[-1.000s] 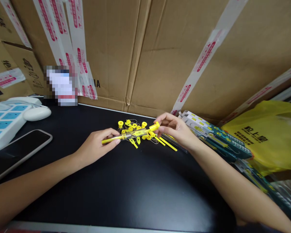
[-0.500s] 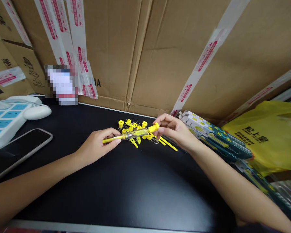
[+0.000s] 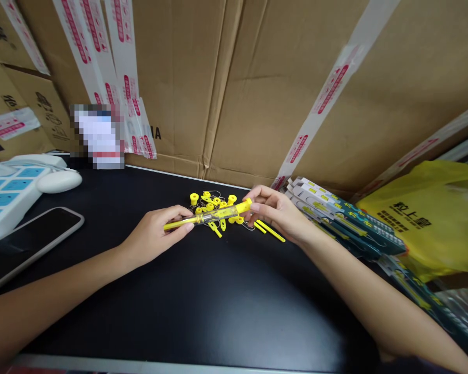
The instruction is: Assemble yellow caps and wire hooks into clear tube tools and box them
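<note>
My left hand [image 3: 152, 234], just left of the centre of the frame, grasps the lower-left end of a slim, clear plastic tube with yellow parts inside [image 3: 223, 213], thumb and fingers closed round it. The tube lies across the middle of the frame, tilted slightly up toward the right, over the black tabletop [image 3: 218, 301]. My right hand [image 3: 276, 210], right of centre, pinches the yellow cylindrical cap [image 3: 242, 205] at the tube's upper-right end between thumb and fingertips; I cannot tell how firmly the cap is seated.

Behind and beneath the tube, at mid-frame, lies a loose pile of small yellow plastic pieces and thin wire loops [image 3: 209, 206]. Narrow yellow plastic strips [image 3: 271, 231] lie just below my right hand.

At the left edge of the frame sit a white power strip with blue socket faces [image 3: 8, 192] and, below it, a dark-screened smartphone with a pale rim [image 3: 35, 244]. To the right are stacked white-and-teal printed boxes [image 3: 351, 221], with a translucent yellow plastic bag [image 3: 440, 218] beyond them. A brown cardboard panel [image 3: 179, 78] crossed by red-printed tape [image 3: 329, 96] fills the upper frame.
</note>
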Tool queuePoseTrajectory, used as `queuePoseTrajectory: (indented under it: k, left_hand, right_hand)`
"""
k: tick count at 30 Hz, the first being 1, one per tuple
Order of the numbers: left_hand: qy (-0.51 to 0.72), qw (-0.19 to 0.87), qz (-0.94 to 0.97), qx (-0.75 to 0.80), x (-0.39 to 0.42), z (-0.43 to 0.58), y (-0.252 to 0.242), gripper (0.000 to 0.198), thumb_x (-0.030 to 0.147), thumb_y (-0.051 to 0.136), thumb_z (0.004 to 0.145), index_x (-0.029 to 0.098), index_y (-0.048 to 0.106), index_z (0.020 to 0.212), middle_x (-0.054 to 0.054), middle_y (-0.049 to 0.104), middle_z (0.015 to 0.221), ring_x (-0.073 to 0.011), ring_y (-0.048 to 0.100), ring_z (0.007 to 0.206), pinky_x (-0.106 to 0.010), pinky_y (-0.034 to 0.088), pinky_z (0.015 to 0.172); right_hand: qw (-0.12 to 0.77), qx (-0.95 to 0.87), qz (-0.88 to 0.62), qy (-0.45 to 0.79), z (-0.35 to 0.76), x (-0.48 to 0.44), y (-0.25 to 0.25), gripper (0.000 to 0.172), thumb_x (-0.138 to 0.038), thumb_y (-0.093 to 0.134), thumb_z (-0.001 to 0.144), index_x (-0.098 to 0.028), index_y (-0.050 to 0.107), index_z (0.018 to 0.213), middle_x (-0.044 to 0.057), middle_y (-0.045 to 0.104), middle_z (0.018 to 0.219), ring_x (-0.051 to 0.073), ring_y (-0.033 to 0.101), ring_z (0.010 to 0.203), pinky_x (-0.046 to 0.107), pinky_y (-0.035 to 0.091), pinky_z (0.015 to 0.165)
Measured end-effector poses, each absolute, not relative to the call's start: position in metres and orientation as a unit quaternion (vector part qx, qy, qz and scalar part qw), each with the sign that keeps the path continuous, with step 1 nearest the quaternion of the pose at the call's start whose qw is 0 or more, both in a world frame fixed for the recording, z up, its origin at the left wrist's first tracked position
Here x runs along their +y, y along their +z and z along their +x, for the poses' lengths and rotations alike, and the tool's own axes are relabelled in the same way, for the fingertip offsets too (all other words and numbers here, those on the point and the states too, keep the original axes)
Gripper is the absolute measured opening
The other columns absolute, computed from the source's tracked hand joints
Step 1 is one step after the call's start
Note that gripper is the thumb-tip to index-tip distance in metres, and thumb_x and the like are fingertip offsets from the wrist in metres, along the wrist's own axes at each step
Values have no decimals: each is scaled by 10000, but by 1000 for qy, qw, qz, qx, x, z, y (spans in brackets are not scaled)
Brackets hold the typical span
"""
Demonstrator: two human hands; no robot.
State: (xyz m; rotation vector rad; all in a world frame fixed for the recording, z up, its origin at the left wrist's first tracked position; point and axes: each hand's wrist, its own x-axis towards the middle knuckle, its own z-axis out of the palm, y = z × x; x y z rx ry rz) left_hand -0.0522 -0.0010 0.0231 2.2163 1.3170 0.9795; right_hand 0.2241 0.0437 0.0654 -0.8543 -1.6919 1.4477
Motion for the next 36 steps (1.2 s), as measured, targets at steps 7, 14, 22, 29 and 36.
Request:
queuePoseTrajectory:
  k: [7, 14, 22, 29, 36]
  left_hand:
    - [342, 182, 793, 469, -1, -52, 25, 242, 403, 518, 892, 199, 629, 960, 23, 633, 733, -109, 550, 616, -212, 408, 596]
    - [338, 177, 800, 463, -1, -53, 23, 231, 395, 521, 892, 207, 632, 969, 20, 662, 781, -109, 575, 647, -206, 424, 620]
    - [326, 158, 814, 454, -1, -54, 23, 214, 376, 523, 896, 210, 630, 977, 10, 680, 847, -117, 601, 691, -212, 440, 665]
    - [321, 151, 825, 440, -1, -54, 22, 193, 347, 529, 898, 205, 622, 990, 4, 692, 907, -127, 631, 762, -218, 449, 704]
    - [322, 144, 828, 436, 0, -54, 22, 185, 335, 539, 899, 197, 621, 992, 10, 689, 922, -122, 637, 789, -214, 442, 720]
  right_hand:
    - [361, -676, -338, 546, 223, 43, 65, 287, -387, 737, 763, -187, 551, 850, 15, 679, 739, 115, 628, 623, 240, 528, 557]
    - [322, -713, -357, 510, 222, 42, 65, 300, -447, 686, 800, -189, 537, 835, 20, 673, 747, 113, 608, 615, 231, 512, 538]
    - [287, -738, -365, 490, 225, 42, 60, 334, -496, 556, 888, -185, 554, 767, 31, 673, 790, 106, 590, 621, 213, 496, 536]
    - [254, -737, -393, 488, 223, 40, 57, 474, -573, 467, 903, -157, 639, 753, 47, 662, 739, 106, 564, 595, 208, 494, 515]
    - [213, -729, -418, 498, 221, 38, 59, 589, -632, 392, 903, -119, 627, 733, 73, 655, 730, 99, 542, 567, 209, 486, 500]
